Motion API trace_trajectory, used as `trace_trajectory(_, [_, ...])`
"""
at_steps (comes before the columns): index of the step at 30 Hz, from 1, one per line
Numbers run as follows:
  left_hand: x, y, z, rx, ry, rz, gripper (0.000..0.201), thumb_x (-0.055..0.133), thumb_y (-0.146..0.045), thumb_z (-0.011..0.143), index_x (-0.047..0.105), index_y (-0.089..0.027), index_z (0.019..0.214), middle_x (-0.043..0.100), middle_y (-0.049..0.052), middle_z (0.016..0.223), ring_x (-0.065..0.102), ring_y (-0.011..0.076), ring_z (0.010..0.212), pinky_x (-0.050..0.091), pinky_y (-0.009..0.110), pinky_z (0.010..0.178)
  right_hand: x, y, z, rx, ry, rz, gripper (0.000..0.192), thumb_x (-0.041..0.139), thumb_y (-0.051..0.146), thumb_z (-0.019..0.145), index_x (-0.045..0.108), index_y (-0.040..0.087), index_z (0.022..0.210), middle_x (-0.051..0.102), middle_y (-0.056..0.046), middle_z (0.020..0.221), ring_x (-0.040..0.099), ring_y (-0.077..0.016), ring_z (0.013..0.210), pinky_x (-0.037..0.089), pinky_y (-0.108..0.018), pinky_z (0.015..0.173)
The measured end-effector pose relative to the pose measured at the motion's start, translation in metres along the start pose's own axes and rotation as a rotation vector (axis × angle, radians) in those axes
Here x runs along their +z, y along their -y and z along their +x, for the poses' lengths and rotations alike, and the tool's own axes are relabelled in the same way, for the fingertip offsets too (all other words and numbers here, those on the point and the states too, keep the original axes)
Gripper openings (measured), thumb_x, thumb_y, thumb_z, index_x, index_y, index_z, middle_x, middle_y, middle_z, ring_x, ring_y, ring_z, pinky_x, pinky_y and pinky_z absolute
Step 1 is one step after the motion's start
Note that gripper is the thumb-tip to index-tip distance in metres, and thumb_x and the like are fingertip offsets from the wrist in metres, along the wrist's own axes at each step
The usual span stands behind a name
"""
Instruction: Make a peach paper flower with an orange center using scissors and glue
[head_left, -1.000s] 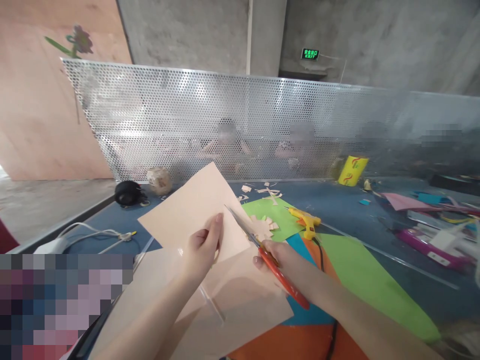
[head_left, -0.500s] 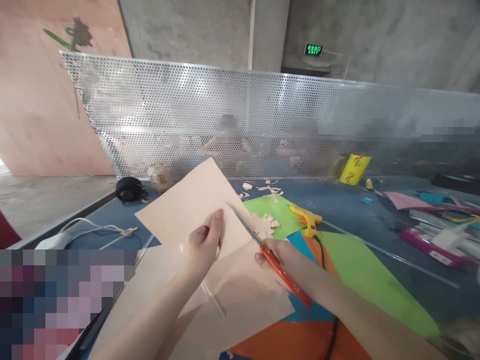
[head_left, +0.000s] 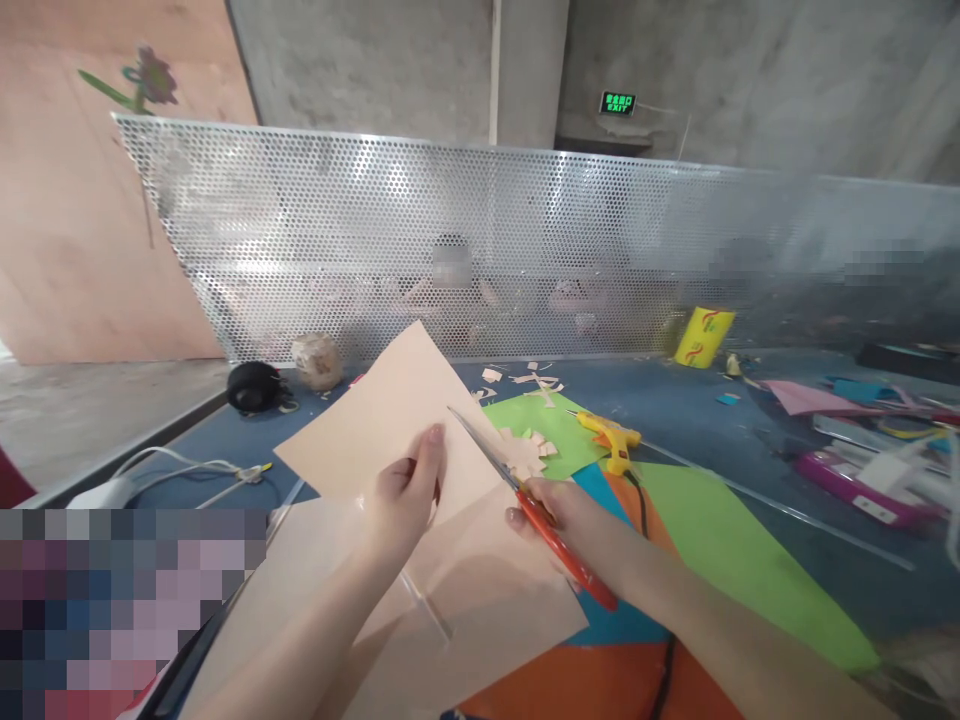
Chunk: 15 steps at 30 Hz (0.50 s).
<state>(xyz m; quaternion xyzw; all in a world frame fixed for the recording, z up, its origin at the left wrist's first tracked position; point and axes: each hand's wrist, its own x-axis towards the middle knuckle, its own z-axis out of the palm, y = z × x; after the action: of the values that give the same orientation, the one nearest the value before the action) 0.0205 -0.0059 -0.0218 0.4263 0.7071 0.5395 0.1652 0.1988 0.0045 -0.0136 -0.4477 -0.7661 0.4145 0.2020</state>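
Note:
My left hand [head_left: 409,495] pinches a pale peach sheet of paper [head_left: 375,420] near its lower edge and holds it up above the table. In my right hand [head_left: 559,510] are red-handled scissors [head_left: 551,535]; their metal blades point up-left along the sheet's right edge. Under both hands lies a larger peach sheet [head_left: 480,600] flat on the blue table [head_left: 675,400].
Green [head_left: 720,550], orange and blue sheets lie to the right, with a yellow glue gun [head_left: 611,440] and paper scraps [head_left: 525,450] behind. A perforated metal screen [head_left: 525,250] closes the back; people sit beyond it. Black object [head_left: 255,385], white cable [head_left: 187,470], yellow can [head_left: 703,338] and craft clutter stand around.
The hands, paper and scissors stay almost in place; the view shifts slightly. No clear cut or release shows.

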Motion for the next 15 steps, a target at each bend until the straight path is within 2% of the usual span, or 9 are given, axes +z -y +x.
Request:
trace_trajectory(4, [0.0024, -0.0017, -0.0031, -0.01, 0.053, -0.045, 0.058, 0.046, -0.067, 0.067, 0.035, -0.023, 0.031, 0.038, 0.0, 0.029, 0.048, 0.0157, 0.039, 0.039, 0.025, 0.046, -0.0002, -0.0019, 0.0004, -0.001, -0.02, 0.01, 0.032, 0.056, 0.046, 0.078, 0.04, 0.021, 0.067, 0.039, 0.007, 0.047, 0.041, -0.0102, 0.042, 0.032, -0.023, 0.048])
trace_trajectory(9, [0.0045, 0.0047, 0.0006, -0.015, 0.065, -0.079, 0.058, 0.047, -0.068, 0.067, 0.035, -0.023, 0.032, 0.038, -0.001, 0.029, 0.048, 0.0153, 0.04, 0.04, 0.025, 0.045, 0.0001, -0.0001, 0.0009, -0.005, -0.03, 0.031, 0.029, 0.056, 0.044, 0.079, 0.043, 0.021, 0.067, 0.039, 0.006, 0.049, 0.048, -0.0135, 0.051, 0.036, -0.024, 0.054])
trace_trajectory(15, [0.0044, 0.0061, 0.002, -0.053, 0.076, -0.068, 0.059, 0.047, -0.071, 0.064, 0.039, -0.022, 0.032, 0.038, 0.0, 0.03, 0.048, 0.0158, 0.041, 0.041, 0.025, 0.046, -0.0009, -0.001, 0.0028, -0.007, -0.015, 0.022, 0.029, 0.056, 0.045, 0.078, 0.045, 0.02, 0.068, 0.041, 0.005, 0.054, 0.044, -0.0115, 0.051, 0.033, -0.022, 0.051])
